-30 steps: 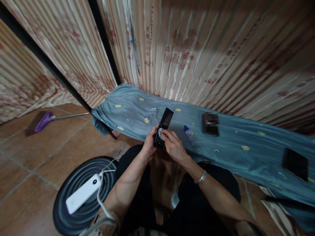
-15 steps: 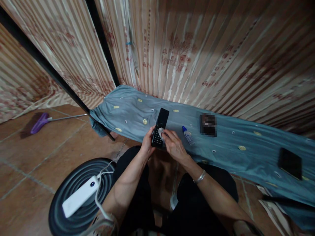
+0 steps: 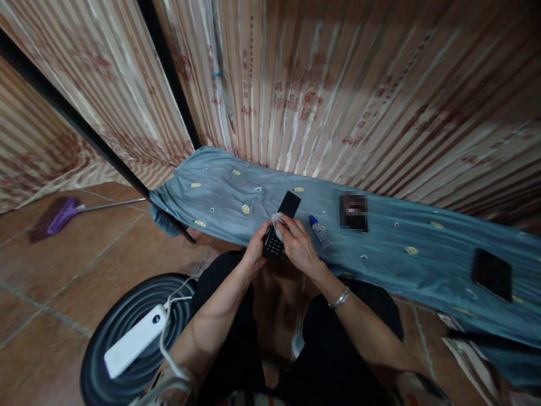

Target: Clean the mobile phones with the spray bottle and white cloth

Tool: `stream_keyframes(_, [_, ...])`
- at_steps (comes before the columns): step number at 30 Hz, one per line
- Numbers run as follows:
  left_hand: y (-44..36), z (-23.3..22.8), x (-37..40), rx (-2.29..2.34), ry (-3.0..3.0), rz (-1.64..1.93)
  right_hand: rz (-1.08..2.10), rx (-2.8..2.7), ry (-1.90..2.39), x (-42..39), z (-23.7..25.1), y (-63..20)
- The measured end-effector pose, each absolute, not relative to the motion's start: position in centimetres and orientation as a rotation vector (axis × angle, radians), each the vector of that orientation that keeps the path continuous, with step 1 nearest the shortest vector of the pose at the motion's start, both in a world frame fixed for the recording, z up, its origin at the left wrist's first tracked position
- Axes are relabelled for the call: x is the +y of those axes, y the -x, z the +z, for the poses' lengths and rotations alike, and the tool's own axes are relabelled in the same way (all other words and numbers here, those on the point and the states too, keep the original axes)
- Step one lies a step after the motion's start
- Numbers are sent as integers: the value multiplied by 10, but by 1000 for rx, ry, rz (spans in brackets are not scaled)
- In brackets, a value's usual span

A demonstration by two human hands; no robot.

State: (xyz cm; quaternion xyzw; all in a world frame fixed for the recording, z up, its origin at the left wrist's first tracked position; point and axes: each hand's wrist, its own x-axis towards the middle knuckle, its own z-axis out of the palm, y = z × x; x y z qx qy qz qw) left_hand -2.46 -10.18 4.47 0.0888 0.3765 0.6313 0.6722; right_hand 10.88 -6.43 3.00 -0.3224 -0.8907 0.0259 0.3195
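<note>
A black flip phone (image 3: 274, 247), unfolded with its keypad facing up, is gripped along its left side by my left hand (image 3: 255, 248). My right hand (image 3: 299, 244) pinches a small white wipe (image 3: 276, 220) and presses it on the phone near the hinge. The wipe and fingers cover the upper keys; the lower keys show. Just right of my right hand, a small clear bottle with a blue cap (image 3: 320, 232) lies on the blue patterned cloth (image 3: 224, 194).
Farther right on the cloth are a dark pixelated item (image 3: 354, 212) and a black phone-like slab (image 3: 491, 274). A white power bank (image 3: 135, 341) with cables rests on a round ribbed black stool (image 3: 97, 361). A purple broom (image 3: 63, 216) lies on the tiled floor beyond a black pole (image 3: 91, 132).
My right hand has slid the wipe up from the middle keys to the hinge area. The phone has tilted slightly to the right. The whole view has shifted a little.
</note>
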Motion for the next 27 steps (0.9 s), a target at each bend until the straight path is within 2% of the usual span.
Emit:
stream_keyframes(10, [19,35,-98,842,-344,1521,-106,-2331,921,-49,29,-115])
stream_keyframes(19, [22,30,-102,936,-443,1487,-175,-2389,809,-50,24,-111])
stream_keyframes(27, [22,24,-101,958,-560,1383,-298,-2328,1098,-14,35,-126])
